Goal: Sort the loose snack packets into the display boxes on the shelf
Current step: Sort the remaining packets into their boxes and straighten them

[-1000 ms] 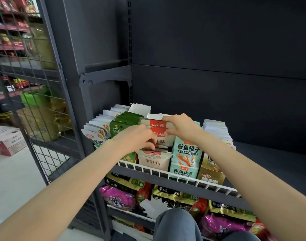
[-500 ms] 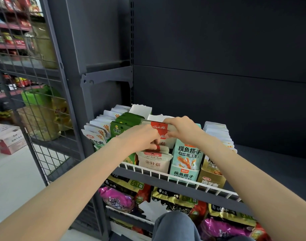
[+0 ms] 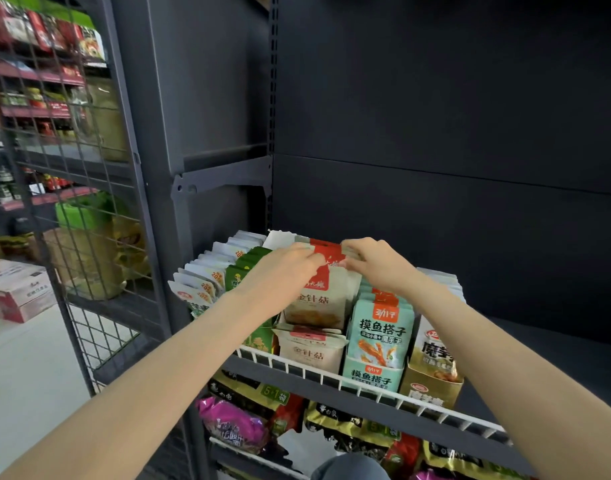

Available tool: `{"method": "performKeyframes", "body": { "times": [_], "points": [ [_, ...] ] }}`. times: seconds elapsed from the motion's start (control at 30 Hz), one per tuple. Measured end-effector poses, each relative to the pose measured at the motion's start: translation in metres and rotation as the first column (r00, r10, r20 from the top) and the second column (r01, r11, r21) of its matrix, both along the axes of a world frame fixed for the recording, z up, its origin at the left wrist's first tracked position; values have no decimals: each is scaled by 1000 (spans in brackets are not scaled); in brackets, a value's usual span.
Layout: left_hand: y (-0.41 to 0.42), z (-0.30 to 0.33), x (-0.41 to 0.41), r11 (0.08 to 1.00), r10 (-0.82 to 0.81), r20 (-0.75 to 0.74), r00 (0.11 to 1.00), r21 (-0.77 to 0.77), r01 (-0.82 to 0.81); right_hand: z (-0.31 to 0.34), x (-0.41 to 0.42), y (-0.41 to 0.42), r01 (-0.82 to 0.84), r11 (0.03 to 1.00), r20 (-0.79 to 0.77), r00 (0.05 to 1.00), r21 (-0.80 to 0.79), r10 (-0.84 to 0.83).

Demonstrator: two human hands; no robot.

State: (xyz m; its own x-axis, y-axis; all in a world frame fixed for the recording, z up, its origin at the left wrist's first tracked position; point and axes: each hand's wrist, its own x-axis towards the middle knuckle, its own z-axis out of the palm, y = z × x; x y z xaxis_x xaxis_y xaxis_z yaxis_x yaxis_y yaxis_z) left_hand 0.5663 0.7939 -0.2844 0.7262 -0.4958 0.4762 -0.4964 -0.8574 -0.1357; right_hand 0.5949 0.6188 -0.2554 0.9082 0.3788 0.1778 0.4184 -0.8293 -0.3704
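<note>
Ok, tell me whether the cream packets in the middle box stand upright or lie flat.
Upright: the cream packets stand on edge, faces forward, both hands gripping their tops.

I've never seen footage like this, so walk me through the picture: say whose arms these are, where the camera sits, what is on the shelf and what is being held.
There is no machine here. The arms belong to a person who wears a wide-angle camera on the head; it looks forward and down. The left hand and the right hand together grip a bundle of beige packets with red tops, above a beige display box on the dark metal shelf. Beside it stand a teal box of packets, a gold box, green packets and white packets. A white wire rail runs along the shelf's front edge, with more bagged snacks on the shelf below.
</note>
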Motion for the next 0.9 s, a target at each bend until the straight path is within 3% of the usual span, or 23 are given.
{"method": "performKeyframes", "body": {
  "times": [0.23,0.33,0.43,0.57,0.7,0.73,0.83,0.87,0.9],
  "points": [
    [-8,8,21,995,67,-119,991,-60,-74,-6,22,3,25,993,-146,988,-117,-42],
    [-9,4,22,977,52,-333,941,-178,-117,-5,18,2,5,1000,-258,966,-4,-6],
    [-13,-3,19,930,11,-376,927,-337,-148,-2,11,-2,26,993,-226,974,113,0],
    [-16,-2,28,866,-34,-335,941,-479,-140,-2,4,-1,-21,998,-174,984,62,32],
    [-20,-1,36,854,-34,-301,953,-504,-129,-14,9,13,55,998,14,998,-13,-55],
    [-20,-2,33,846,2,-248,969,-516,-134,-17,11,15,66,998,46,997,-13,-65],
    [-13,-4,15,913,101,193,976,-408,-14,-22,11,14,54,999,77,996,0,-53],
    [-11,-4,9,941,32,241,970,-335,53,-22,10,12,49,999,80,996,4,-49],
    [-10,-4,3,957,-61,163,985,-270,105,-23,9,11,46,999,80,996,13,-47]
  ]
}}
